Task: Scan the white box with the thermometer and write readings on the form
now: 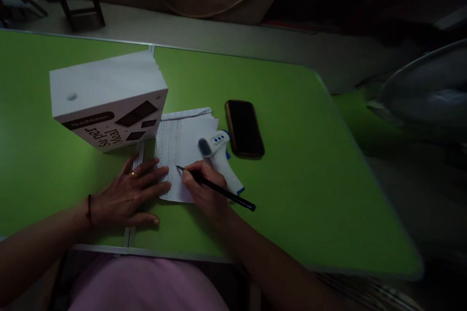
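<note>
My right hand (207,194) grips a black pen (228,192), its tip at the written part of a white paper sheet (186,141). Rows of small handwriting fill the sheet's left side; the part to the right of them is blank. Flat and spread, my left hand (133,192) rests with its fingertips on the paper's left edge and its thumb on the green tabletop. A white and blue infrared thermometer (221,160) lies on the paper's right side, partly behind my right hand. More paper shows beneath the top sheet.
A white box (109,82) with dark print stands on the green table (302,180), just beyond my left hand. Right of the thermometer lies a phone (245,129) in a brown case. A fan (430,87) is beyond the right edge, and a dark stool (82,5) stands behind.
</note>
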The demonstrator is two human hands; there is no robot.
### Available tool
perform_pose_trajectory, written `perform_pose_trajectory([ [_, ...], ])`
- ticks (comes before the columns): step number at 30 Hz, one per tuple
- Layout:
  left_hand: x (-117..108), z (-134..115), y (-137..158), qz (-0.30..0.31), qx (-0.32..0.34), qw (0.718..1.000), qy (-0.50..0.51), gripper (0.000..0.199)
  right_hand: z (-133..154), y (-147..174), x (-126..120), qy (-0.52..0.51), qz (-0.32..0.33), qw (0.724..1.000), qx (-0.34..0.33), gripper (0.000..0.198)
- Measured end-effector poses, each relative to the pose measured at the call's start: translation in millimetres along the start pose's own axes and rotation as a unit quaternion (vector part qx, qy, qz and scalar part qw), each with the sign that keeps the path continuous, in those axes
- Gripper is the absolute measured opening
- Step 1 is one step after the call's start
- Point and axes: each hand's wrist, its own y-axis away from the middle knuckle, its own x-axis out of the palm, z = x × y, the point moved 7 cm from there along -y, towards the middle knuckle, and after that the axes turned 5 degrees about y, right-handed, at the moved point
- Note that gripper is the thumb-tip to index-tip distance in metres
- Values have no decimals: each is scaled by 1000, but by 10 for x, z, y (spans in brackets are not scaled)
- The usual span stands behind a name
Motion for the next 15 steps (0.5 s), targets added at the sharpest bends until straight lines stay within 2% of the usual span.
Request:
perform_pose_trajectory([
  [15, 3, -2, 3, 11, -3, 1000, 0, 68, 43, -25, -17, 7, -10, 1000, -4, 11],
])
